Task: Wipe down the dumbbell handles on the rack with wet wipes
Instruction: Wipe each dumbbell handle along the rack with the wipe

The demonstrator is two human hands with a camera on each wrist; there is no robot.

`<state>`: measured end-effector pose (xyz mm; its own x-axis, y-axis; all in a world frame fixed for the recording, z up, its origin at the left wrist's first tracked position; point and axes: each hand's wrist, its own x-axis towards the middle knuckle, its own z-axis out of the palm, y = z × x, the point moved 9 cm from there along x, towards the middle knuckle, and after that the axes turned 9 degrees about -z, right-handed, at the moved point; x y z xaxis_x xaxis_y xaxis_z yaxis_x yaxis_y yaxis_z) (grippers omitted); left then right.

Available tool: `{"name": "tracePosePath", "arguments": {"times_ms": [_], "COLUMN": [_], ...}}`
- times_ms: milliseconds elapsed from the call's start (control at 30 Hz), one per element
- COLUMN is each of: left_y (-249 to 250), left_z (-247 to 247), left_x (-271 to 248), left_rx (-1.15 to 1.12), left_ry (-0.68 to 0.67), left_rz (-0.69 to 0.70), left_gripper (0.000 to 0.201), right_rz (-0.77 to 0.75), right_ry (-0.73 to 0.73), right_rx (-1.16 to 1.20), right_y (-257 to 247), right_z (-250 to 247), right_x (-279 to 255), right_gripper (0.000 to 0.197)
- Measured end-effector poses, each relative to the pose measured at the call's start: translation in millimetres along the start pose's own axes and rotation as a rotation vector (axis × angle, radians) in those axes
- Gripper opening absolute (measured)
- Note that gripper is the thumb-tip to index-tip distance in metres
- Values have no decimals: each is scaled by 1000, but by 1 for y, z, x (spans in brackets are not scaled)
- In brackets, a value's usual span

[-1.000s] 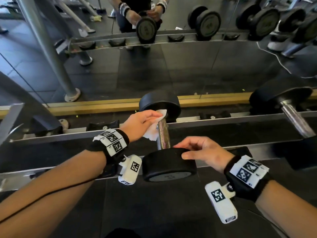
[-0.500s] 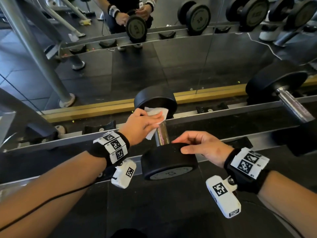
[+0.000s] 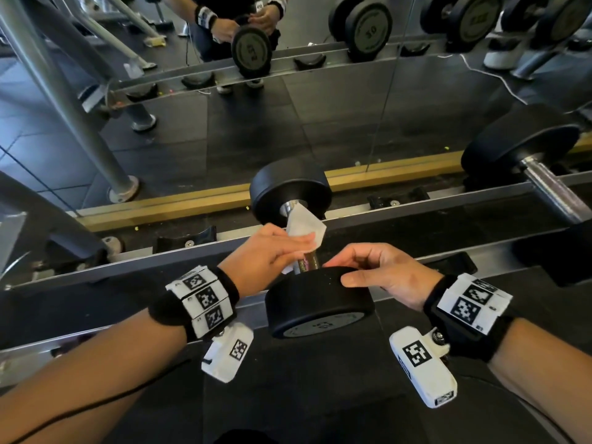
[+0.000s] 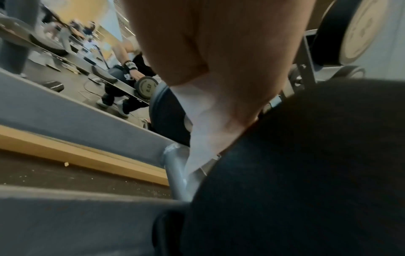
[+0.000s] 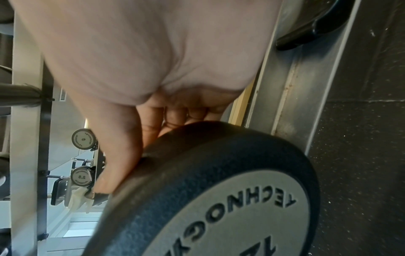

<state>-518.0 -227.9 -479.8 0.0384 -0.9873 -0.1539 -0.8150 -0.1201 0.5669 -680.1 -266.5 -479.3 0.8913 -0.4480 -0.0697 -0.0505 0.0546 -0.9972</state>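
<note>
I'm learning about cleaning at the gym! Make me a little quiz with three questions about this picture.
1. True or false: the left hand holds the wet wipe against the dumbbell handle.
2. Where does the right hand rest? A) on the near weight head of the same dumbbell, B) on the mirror, C) on the floor.
3. Fill the gap: the other dumbbell on the rack lies to the person's ____.

Key: 1 true. 2 A. 3 right.
</note>
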Motion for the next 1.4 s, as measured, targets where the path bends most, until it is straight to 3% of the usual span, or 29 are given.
{"name": "tracePosePath", "arguments": {"times_ms": [67,133,200,300,400,500,667,833,900,1000,1067,1100,1233,1400], "left_y": [3,-1,-16,-37,-40,-26,-6,0,1,-12,-24,-22,-4,-5], "left_z": [0,-15,-40,-76,-81,-64,-11,-3,-6,-31,-48,-48,-5,0], "left_x": [-9,-13,-15,-21,-19,-12,-5,-18,-21,-20,-19,-18,-15,-23], "left_rx": [-66,-308,-455,-474,-414,-338,-200,-62,-127,-451,-476,-437,-244,-213], "left_ry": [-64,-44,120,397,481,405,115,-13,-65,78,269,299,111,27], "left_rz": [-1,-77,-163,-259,-305,-261,-159,-72,-71,-190,-274,-277,-205,-200], "left_gripper": [31,28,29,35,38,36,41,40,37,32,33,33,38,37], "right_rz": [-2,-3,-3,-1,0,1,-6,-6,-1,6,6,5,-17,-95], "right_ry": [3,3,3,-3,-5,-4,5,19,26,19,16,18,39,87], "right_rx": [-3,-13,-21,-30,-10,-12,-22,-2,2,-11,-26,-34,-30,-20], "right_y": [0,-2,-3,-3,-3,-2,0,1,2,1,0,-1,-4,-7], "right_z": [0,0,0,0,0,1,-1,-1,-1,-1,-1,-1,1,4], "right_x": [0,-1,-1,-2,-1,-1,0,-1,-1,-1,-1,-2,-5,-14], "right_gripper": [26,25,24,25,26,26,27,30,28,27,26,26,28,33]}}
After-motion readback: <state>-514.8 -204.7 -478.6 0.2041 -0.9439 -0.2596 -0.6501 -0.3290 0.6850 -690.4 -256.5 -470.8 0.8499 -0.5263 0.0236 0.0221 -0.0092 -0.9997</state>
